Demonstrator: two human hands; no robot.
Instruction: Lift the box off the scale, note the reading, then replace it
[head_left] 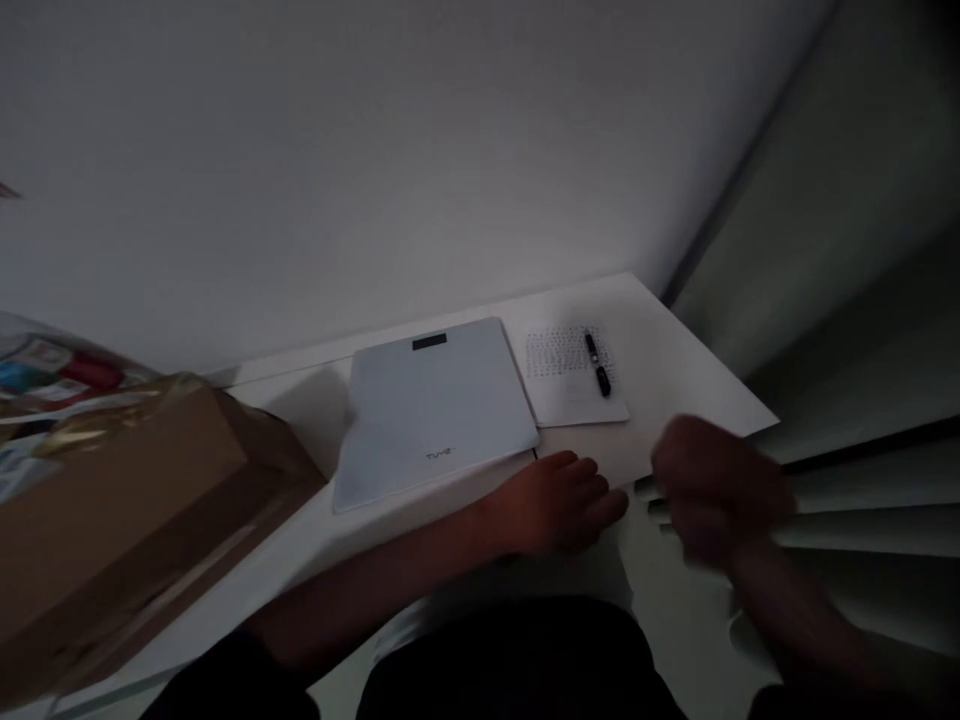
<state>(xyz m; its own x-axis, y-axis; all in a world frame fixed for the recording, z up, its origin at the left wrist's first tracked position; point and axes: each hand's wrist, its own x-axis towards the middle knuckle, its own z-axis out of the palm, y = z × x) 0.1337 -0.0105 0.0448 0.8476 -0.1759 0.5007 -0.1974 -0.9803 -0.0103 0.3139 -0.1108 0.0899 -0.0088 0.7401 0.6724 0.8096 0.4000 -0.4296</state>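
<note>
White desk (675,365) under dim light carries a scale (435,410); right of the scale, a pen (602,378) lies on written paper (566,402). Left hand (551,505) near the scale's front-right corner, right hand (716,490) farther right: fingers curled in, nothing showing between them. Seemingly between grasps; gripping anything calls for opening them.

Dark brand lettering (440,454) on a flat, pale, square bathroom scale (439,400).
Set near the scale's lower edge, it looks like "TUYZ", though the third letter is unclear. Rows of dark characters on the upper part of a white rectangular sheet of paper (570,402) are too small to read, as is printing on the red, blue and white plastic packaging (46,365).
</note>
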